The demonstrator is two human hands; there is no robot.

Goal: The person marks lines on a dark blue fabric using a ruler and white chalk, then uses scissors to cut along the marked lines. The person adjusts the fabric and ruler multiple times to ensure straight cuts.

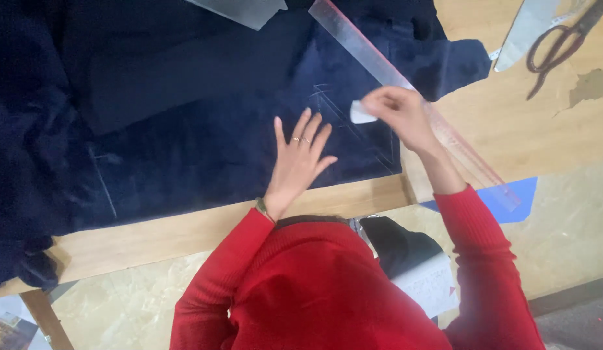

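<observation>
Your left hand (298,159) lies flat and open on the dark navy fabric (204,129), fingers spread and pointing toward twelve o'clock, palm pressing the cloth down; rings show on two fingers and a thin band sits at the wrist. It grips nothing. Your right hand (395,110) is at about two o'clock from the left one, a little apart from it, with fingers pinched around a small pale piece of tailor's chalk (361,113). The chalk's edge meets the fabric just beside faint chalk lines (353,133) already drawn there, which form an angular outline running toward five o'clock.

A long clear ruler (379,58) lies slanted across the fabric from twelve o'clock down toward four o'clock, passing under your right hand and wrist and reaching out over the bench edge. The fabric covers most of the wooden bench (509,129), bunched in thick folds at nine o'clock, with another short chalk line (104,181) near its lower left part. The bare bench shows at three o'clock, where a pair of dark scissors (561,45) rests at the one o'clock corner, just beside a pale flat strip (525,32). A grey flat piece (243,10) lies on the fabric at twelve o'clock. Your red sleeves (327,285) fill the six o'clock area.
</observation>
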